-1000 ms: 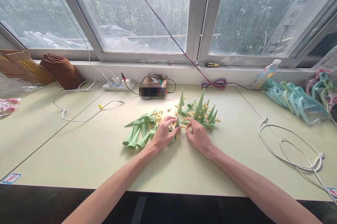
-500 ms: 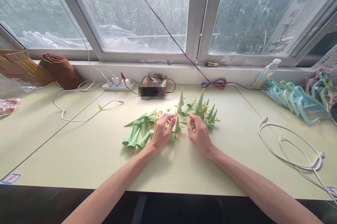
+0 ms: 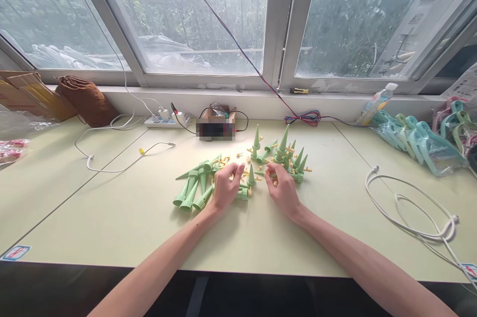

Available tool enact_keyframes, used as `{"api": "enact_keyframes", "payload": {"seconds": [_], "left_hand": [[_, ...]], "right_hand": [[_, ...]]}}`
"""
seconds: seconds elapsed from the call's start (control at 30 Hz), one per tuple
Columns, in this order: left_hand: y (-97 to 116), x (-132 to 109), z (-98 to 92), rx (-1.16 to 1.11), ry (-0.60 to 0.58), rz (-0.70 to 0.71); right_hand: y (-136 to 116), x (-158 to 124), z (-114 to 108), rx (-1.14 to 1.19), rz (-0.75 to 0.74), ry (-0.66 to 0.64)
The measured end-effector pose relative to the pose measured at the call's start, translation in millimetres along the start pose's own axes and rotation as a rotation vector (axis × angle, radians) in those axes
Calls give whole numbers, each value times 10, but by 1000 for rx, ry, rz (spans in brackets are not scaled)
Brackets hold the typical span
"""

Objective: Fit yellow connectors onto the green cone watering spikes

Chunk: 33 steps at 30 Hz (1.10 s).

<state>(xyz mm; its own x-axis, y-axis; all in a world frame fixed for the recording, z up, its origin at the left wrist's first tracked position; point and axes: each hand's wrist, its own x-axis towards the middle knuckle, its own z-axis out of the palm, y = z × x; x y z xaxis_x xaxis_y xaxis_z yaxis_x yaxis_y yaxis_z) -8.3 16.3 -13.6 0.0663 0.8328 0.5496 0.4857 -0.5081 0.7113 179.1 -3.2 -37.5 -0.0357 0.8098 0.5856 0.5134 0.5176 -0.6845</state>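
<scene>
Green plastic plant-watering spikes (image 3: 192,193) lie in a pile to the left, several with their open ends toward me. My left hand (image 3: 226,187) hovers over the pile's right side, thumb and fingertips pinched; whatever is between them is too small to make out. A single spike (image 3: 251,176) stands upright between my hands, a small yellow valve at its foot. My right hand (image 3: 283,189) is curled beside the right-hand group of upright spikes (image 3: 300,170). Its fingertips are closed, and their contents are hidden. Loose yellow valves (image 3: 239,155) are scattered behind my left hand.
A power strip (image 3: 162,120) and a small cardboard box (image 3: 223,111) stand by the window sill. White cables (image 3: 410,230) coil at the right. Bagged plastic clips (image 3: 421,140) and a bottle (image 3: 376,103) are at the far right. A brown bag (image 3: 87,101) is at the left.
My left hand has shifted slightly left, and its thumb and fingers have drawn closer together, uncovering more of the green piece beside it. The right hand is almost still.
</scene>
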Motion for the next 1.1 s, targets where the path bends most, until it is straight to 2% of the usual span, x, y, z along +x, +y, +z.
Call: {"api": "enact_keyframes", "payload": {"seconds": [0.27,0.5,1.1], "left_hand": [[-42,-6,14,63,24,-12],[-83,-8,9,131,-7,4],[-78,-13,-19,99,-28,29]], "right_hand": [[15,2,-4,27,26,-8],[20,7,-6,35,37,-17],[10,12,-18,-11,-11,-6]]}}
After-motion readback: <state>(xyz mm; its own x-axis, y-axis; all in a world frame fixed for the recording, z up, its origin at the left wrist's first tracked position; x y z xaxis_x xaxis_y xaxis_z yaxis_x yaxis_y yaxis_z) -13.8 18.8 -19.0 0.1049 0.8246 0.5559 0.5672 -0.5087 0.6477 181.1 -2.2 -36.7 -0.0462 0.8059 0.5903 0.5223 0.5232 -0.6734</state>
